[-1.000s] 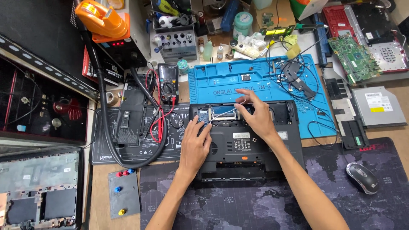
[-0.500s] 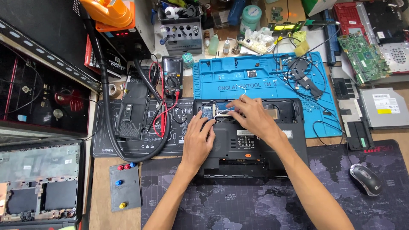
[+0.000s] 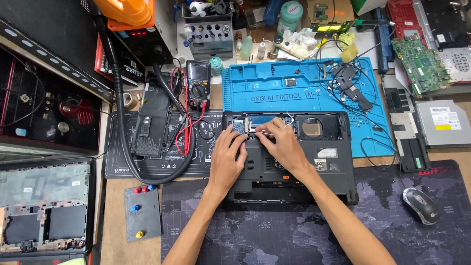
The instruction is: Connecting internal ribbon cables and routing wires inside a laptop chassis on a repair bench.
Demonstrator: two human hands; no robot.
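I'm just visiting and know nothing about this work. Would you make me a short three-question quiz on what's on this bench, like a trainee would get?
1. True or false: both hands, the left hand and the right hand, rest on the upturned black laptop base.
2. Which lies right of the laptop base on the dark desk mat? A) computer mouse B) multimeter C) small grey pad with coloured screws
3. What colour is the repair mat behind the laptop base?

Key: 1 true; 2 A; 3 blue.
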